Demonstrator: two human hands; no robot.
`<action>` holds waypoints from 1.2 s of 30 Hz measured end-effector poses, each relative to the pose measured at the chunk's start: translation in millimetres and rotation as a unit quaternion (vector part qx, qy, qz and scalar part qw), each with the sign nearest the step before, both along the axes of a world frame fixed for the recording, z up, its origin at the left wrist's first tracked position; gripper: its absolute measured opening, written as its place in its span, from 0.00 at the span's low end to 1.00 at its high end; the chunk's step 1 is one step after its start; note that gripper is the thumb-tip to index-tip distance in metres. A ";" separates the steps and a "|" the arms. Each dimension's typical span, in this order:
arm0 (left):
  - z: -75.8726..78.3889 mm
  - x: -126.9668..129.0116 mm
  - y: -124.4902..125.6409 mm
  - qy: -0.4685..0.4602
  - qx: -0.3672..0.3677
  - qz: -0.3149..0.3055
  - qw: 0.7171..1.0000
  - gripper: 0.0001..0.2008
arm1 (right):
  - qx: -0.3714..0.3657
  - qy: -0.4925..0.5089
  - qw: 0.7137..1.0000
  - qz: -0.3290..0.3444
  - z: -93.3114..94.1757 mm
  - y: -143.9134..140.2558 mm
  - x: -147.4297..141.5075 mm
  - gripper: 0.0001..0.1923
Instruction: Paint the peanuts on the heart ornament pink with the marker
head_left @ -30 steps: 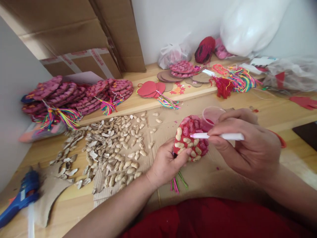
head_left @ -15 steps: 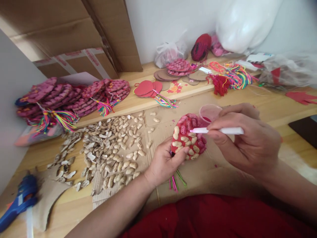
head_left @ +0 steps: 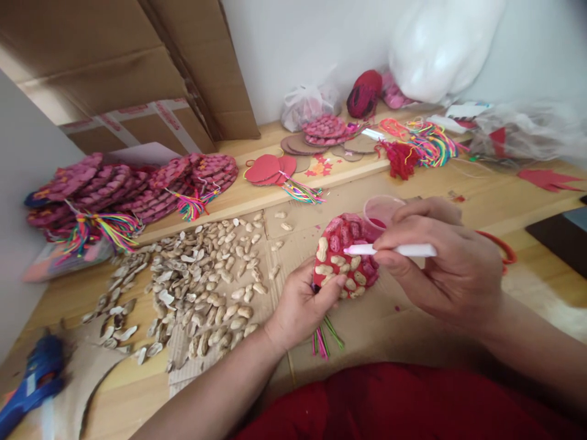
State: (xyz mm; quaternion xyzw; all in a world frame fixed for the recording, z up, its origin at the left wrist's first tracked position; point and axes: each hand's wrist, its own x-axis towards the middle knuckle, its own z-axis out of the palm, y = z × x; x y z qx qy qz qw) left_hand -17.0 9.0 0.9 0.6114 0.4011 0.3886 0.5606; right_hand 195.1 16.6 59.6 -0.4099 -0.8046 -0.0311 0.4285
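Note:
My left hand (head_left: 300,305) grips the lower edge of a red heart-shaped piece (head_left: 342,253) covered with peanut shells, some painted pink, some bare. Coloured tassel threads (head_left: 323,339) hang from it below my hand. My right hand (head_left: 440,266) holds a white brush (head_left: 389,249) by its handle, the tip resting on the shells near the middle of the piece. A small clear cup of pink paint (head_left: 383,211) stands just behind the piece, by my right fingers.
Loose peanut shells (head_left: 202,275) cover the cardboard at left. Stacks of finished pink pieces with tassels (head_left: 123,189) lie at far left, a blue glue gun (head_left: 32,382) at the near-left corner. Red cut-outs (head_left: 268,168), yarn (head_left: 422,146) and plastic bags (head_left: 523,131) line the back.
The view has shifted slightly; the brush tip has slid a little leftward across the shells. Both hands keep their hold.

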 end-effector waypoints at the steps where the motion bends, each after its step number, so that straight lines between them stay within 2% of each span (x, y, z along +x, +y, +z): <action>1: -0.5 0.1 0.1 0.000 -0.003 0.001 1.000 0.15 | -0.002 -0.001 1.000 0.002 0.1 -0.3 0.0 0.04; 10: 4.8 0.6 1.4 -0.017 -0.078 0.015 0.997 0.19 | 0.003 0.007 1.000 0.000 0.5 0.8 3.6 0.06; 19: 7.7 -0.7 5.6 -0.054 -0.147 0.021 0.987 0.23 | -0.001 -0.020 0.999 0.034 -3.1 5.2 5.4 0.06; 36: 9.5 -1.1 8.2 -0.078 -0.169 0.001 0.982 0.23 | 0.011 -0.067 0.995 0.073 -7.0 7.8 5.3 0.09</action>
